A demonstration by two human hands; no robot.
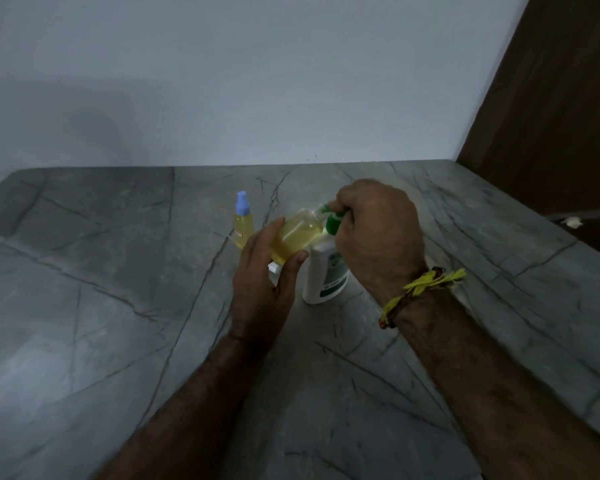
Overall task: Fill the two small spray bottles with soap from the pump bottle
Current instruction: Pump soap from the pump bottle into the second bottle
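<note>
left hand (269,268): fingers and thumb curled round the belly of the open spray bottle (297,235), tilting it so the bare neck meets the green spout; held in the air just above the counter, probably to catch soap without drips.
right hand (378,233): fingers bent down over the green pump head (335,220), clamped on it, likely pressing to push soap out.
pump bottle (326,275): standing on the counter under the right hand, just right of the tilted bottle; white, smooth, oval-sided plastic with a green label.
open spray bottle: clear, rounded, glossy plastic; yellow soap filling most of it, so seemingly close to full.
second spray bottle (243,223): upright on the counter, left of and behind the hands, apart from them; blue sprayer top on, yellow liquid inside, looking already filled and set aside out of the way.
white piece (274,270): small, mostly hidden behind the left hand; possibly the removed sprayer top, cannot tell.
counter (118,323): grey stone, flat, dark thin veins, dull sheen.
wrist thread (420,289): yellow and dark frayed strands tied round the right wrist.
wall (222,81): plain, pale, matte.
</note>
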